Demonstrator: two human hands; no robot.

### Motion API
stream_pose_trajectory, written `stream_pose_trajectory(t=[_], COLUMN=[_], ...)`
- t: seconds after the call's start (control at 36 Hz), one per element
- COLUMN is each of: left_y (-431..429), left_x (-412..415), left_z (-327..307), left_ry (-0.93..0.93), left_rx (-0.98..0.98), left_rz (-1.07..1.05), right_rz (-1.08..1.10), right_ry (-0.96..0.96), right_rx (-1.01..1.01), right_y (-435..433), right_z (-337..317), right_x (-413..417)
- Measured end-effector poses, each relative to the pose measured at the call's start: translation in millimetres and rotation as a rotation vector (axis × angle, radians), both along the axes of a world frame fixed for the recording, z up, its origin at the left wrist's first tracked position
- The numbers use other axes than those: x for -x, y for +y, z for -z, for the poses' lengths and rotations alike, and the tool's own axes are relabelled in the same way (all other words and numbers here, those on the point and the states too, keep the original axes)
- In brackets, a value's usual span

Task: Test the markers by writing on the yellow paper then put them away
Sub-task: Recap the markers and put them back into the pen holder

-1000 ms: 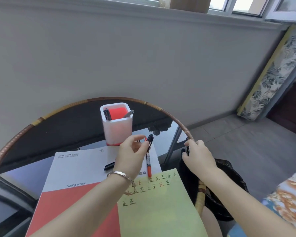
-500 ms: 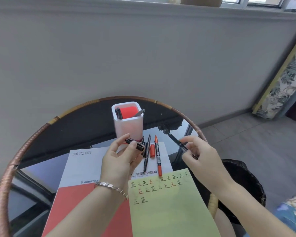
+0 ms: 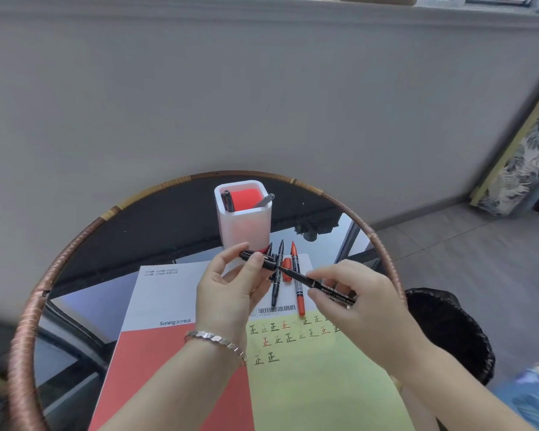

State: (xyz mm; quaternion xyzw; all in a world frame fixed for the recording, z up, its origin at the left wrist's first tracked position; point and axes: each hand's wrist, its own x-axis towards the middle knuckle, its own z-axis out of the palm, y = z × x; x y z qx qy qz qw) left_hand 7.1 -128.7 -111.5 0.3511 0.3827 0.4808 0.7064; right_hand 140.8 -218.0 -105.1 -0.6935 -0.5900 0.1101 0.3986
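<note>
Yellow paper (image 3: 324,387) sits bottom centre-right of the frame, with rows of black and red characters near its top edge. It overlaps a red-and-white booklet (image 3: 168,306). Just above it, the left hand (image 3: 227,293) pinches a black cap (image 3: 255,258) between thumb and fingers. The right hand (image 3: 355,303) grips a black marker (image 3: 321,286), tip right at the cap's mouth. Behind them a second black marker (image 3: 275,290), a red marker (image 3: 298,290) and a loose red cap (image 3: 287,273) lie on the booklet. Further up is a white pen holder (image 3: 245,225) with two pens inside, on the round glass table (image 3: 75,244).
</note>
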Motion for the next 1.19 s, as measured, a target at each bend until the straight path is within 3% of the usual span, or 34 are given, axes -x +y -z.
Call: stream_pose_trajectory(t=[0.28,0.5,0.58,0.72,0.78,0.86,1.06,1.19], left_y=[-14,-21,-21,-20,-19,-17,19,55], left_x=[0,1,3,14,18,18,14,3], left_z=[-4,-12,-15,-17,-19,-25,-59,-58], left_ry=[0.113,0.005,-0.027,0.038,0.114,0.194,0.204,0.503], left_rx=[-0.145,-0.144,-0.185,-0.314,-0.387,-0.531,-1.034,-1.11], left_rz=[0.063,0.042,0.037,0.031,0.011,-0.097,-0.466,-0.363], right_rz=[-0.06,-0.036,-0.055,-0.093,-0.117,-0.095,0.159,0.202], right_ry=[-0.073,-0.012,0.125,0.649,0.733,0.658,0.139,0.046], right_rx=[-0.166,-0.357,-0.337,-0.12,-0.037,0.073,0.313,0.457], right_y=[1,2,4,8,11,17,37,49], right_z=[-2,-3,-8,-16,-16,-10,24,40], right_x=[-1,9,13,15,14,14,-2,-3])
